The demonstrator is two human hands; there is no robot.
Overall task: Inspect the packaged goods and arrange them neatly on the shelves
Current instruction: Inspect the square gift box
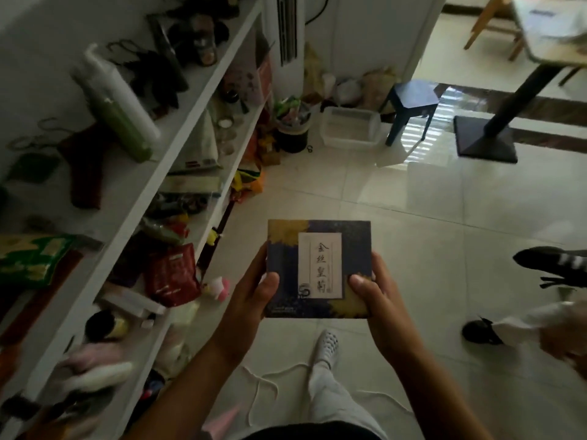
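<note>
Fingers (270, 281) of left hand (251, 292) and right hand (378, 292) grip one box (319, 249).

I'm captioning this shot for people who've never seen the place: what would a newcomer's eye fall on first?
The dark blue box with yellow flowers and a pale label, gripped at centre above the tiled floor by the left hand and right hand. Next, the crowded white shelves along the left, with a white and green bottle lying on the top one.
</note>
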